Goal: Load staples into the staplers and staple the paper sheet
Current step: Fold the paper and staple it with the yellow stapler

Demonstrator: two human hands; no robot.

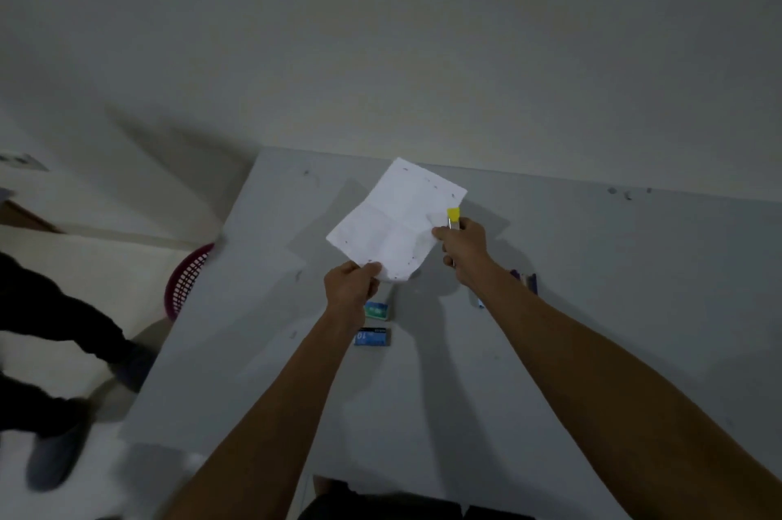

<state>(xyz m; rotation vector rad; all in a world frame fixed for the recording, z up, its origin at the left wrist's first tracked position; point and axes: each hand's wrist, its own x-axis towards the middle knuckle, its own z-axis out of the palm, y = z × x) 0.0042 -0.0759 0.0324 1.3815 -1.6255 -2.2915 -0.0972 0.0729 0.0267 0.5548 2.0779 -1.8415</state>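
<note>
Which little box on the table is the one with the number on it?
Look at the grey table, just under the left hand holding the paper sheet. Two small staple boxes lie there by the forearm. The nearer, blue one shows a white "10"; the green-blue box beyond it shows no number.

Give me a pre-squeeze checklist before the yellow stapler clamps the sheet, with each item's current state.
1. Paper sheet held off the table: ok, the left hand pinches its near corner.
2. Yellow stapler gripped: ok, the right hand is closed around it.
3. Stapler at the sheet's edge: ok, it meets the right edge beside the thumb.
4. Sheet actually between the stapler's jaws: cannot tell, the hand and paper hide the mouth.
5. Staples loaded: cannot tell; two staple boxes lie on the table, the magazine is not visible.
6. Left hand away from the stapling spot: ok, it holds a different corner.
</note>
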